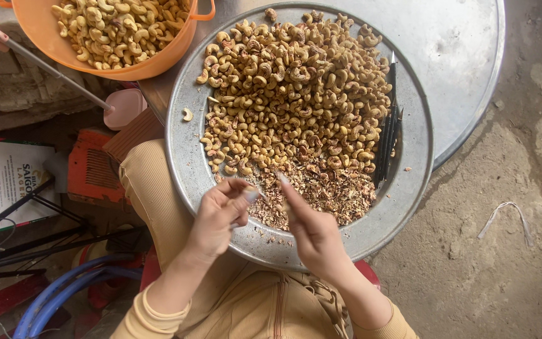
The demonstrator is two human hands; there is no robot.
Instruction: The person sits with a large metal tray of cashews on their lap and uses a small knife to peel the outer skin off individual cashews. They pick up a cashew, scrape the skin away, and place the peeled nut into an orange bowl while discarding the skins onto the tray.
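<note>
Both hands work over the near rim of a wide round grey metal tray [186, 135] resting on the person's lap. The left hand [217, 216] pinches a small pale cashew kernel [250, 195] between thumb and fingertips; the right hand [312, 229] – just beside it, not touching – has its fingers closed, on what I cannot tell. A heap of unpeeled brown cashews [296, 94] fills the tray, flaky brown skins [327, 191] nearest the hands.
</note>
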